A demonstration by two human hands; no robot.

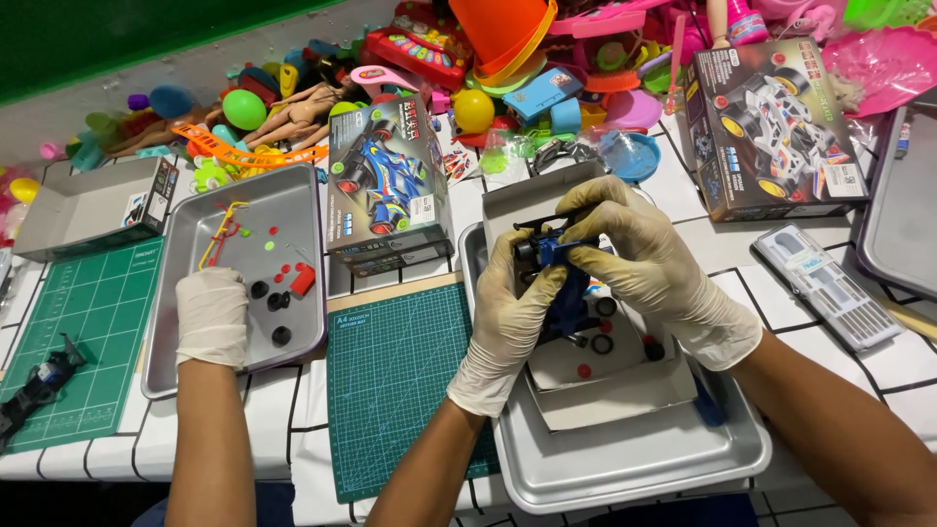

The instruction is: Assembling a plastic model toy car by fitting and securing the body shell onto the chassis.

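Your counter (283, 410), tiled white with dark lines, carries everything here, with a heap of bright plastic toys (468, 59) along its far edge. In front of you sits a metal tray (625, 478) holding an open cardboard box lid (605, 390), and a green cutting mat (390, 381) lies just beside it on the left. Over that lid you hold a blue toy car chassis (552, 256) between both gloved hands: your left hand (508, 332) is clenched around its lower body, while your right hand (644, 259) pinches its top end near a black wheel. The car looks only partly built, since the body is bare and small black rings and red discs (603, 332) lie loose in the lid below, so most fitting seems left. Further left, another person's gloved hand (212, 314) rests on the rim of a second tray (185, 376) scattered with small black and red pieces (283, 298).
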